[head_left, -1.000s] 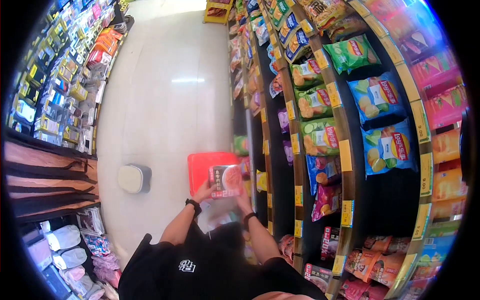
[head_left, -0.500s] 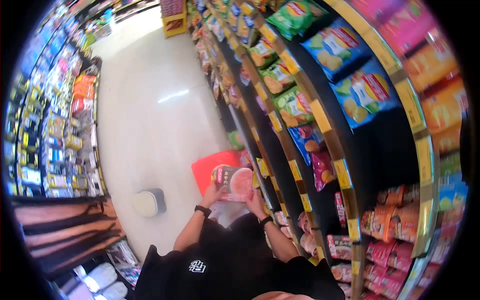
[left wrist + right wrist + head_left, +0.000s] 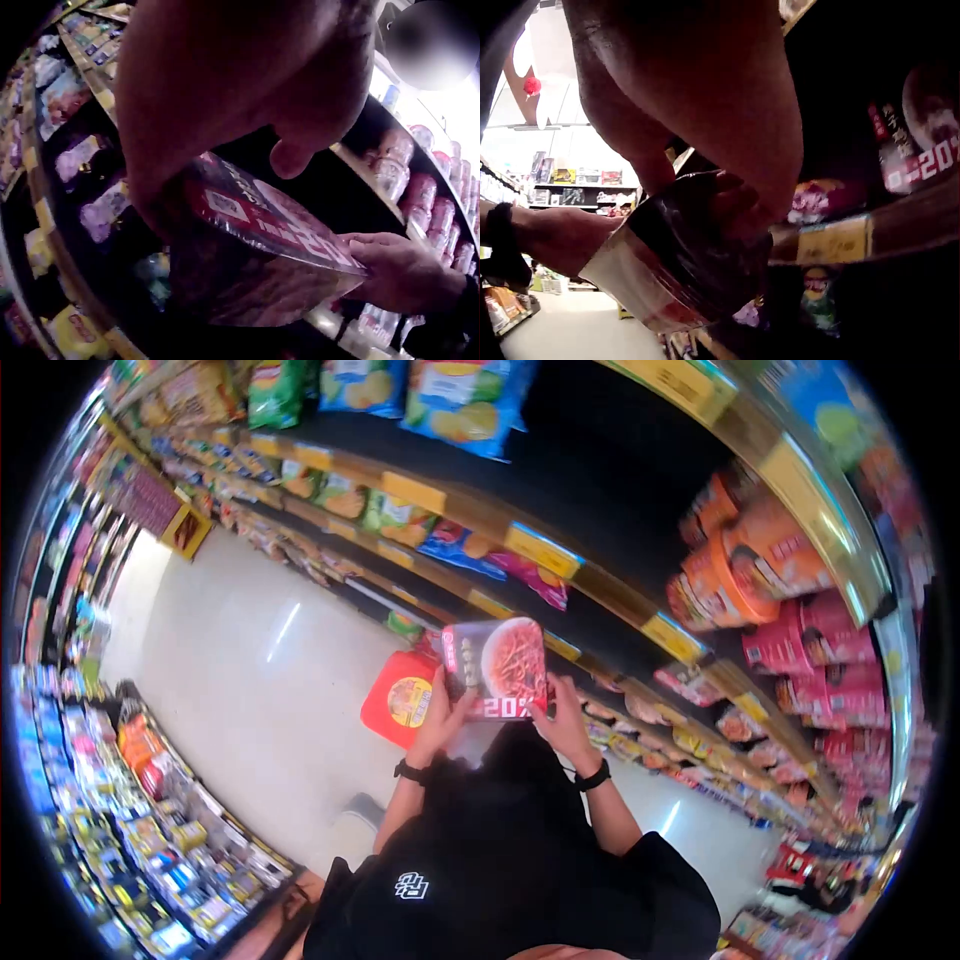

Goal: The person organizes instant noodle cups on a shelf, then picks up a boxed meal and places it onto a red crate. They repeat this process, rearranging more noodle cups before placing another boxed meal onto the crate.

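Note:
Both hands hold a dark food box in front of the body. Its top carries a picture of a bowl of shredded food and large "20%" lettering. My left hand grips the near left side, and my right hand grips the right side with its thumb at the near corner. In the left wrist view, the box's side faces the camera. The right wrist view shows right-hand fingers curled over the edge of the box.
Shelves on the right hold chip bags, orange noodle tubs and pink tubs. Below the box, on the aisle side, is a red square object with a round label. A pale stool stands on the floor.
The head view has swung right toward the shelves. The box stays in both hands and is now nearer the shelf side of the view, with its top facing up more clearly.

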`<state>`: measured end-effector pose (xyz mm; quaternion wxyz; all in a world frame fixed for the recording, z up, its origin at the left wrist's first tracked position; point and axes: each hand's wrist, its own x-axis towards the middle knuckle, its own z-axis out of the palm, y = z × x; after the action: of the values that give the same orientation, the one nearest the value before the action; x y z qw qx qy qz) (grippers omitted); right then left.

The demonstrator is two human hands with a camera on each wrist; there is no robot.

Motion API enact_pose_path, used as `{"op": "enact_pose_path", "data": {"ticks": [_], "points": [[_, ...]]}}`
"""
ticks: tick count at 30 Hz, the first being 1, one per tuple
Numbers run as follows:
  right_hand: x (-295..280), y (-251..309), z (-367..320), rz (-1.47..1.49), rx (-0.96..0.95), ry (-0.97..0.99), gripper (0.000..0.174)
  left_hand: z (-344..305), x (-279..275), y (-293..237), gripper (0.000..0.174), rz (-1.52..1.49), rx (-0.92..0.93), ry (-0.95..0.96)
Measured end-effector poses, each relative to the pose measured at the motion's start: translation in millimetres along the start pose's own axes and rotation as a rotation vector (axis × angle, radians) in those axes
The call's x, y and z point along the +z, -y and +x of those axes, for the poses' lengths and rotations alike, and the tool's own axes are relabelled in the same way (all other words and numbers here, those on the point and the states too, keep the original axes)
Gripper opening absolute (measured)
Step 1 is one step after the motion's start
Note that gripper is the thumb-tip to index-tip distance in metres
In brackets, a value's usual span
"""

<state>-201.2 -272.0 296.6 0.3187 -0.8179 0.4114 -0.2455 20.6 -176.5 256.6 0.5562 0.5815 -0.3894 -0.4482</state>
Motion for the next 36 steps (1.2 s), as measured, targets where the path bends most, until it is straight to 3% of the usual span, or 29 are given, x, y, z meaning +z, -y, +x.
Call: {"op": "enact_pose_path", "data": {"ticks": [6,7,10,11,12,16,18,20,22,24,26,27,28,31,35,36], "points": [[-50,-4,-11,0.101,0.115,-0.299,0.053,25,44,-50,0.079,-0.117,0.149,0.238],[-54,-12,-13,0.084,0.127,-0.358,0.052,29,52,-59,0.081,0.077,0.240,0.250],[-68,-34,-10,-0.106,0.089,-0.573,0.050,57,89,-81,0.083,-0.117,0.129,0.413],[-70,-44,-10,-0.072,0.133,-0.604,0.050,69,102,-80,0.080,-0.023,0.304,0.399],[-73,-51,-8,-0.068,0.156,-0.643,0.049,80,114,-74,0.080,-0.038,0.327,0.394],[-77,-85,-3,-0.076,0.262,-0.791,0.050,138,150,-30,0.069,0.290,0.485,0.379],[-78,-105,0,-0.082,0.318,-0.835,0.051,157,166,-22,0.058,0.403,0.544,0.372],[-78,-121,6,-0.281,0.254,-0.942,0.052,173,179,-17,0.040,0.473,0.577,0.359],[-86,-120,8,-0.535,0.232,-0.986,0.052,189,181,-4,0.027,0.579,0.565,0.367],[-76,-143,6,-0.436,0.280,-1.002,0.059,198,179,-6,0.024,0.655,0.553,0.413],[-69,-161,9,-0.402,0.281,-1.074,0.063,205,178,-3,0.028,0.659,0.413,0.450],[-81,-149,7,-0.408,0.304,-1.041,0.076,208,175,-3,0.029,0.707,0.363,0.476],[-83,-149,6,-0.381,0.322,-1.056,0.079,207,174,-10,0.030,0.750,0.308,0.499],[-83,-160,5,-0.347,0.290,-1.126,0.089,206,177,-13,0.036,0.744,0.340,0.520],[-75,-179,3,-0.567,0.332,-1.044,0.081,195,196,-21,0.056,0.613,0.178,0.473],[-75,-179,3,-0.555,0.332,-1.051,0.081,199,194,-6,0.055,0.644,0.224,0.418]]}}
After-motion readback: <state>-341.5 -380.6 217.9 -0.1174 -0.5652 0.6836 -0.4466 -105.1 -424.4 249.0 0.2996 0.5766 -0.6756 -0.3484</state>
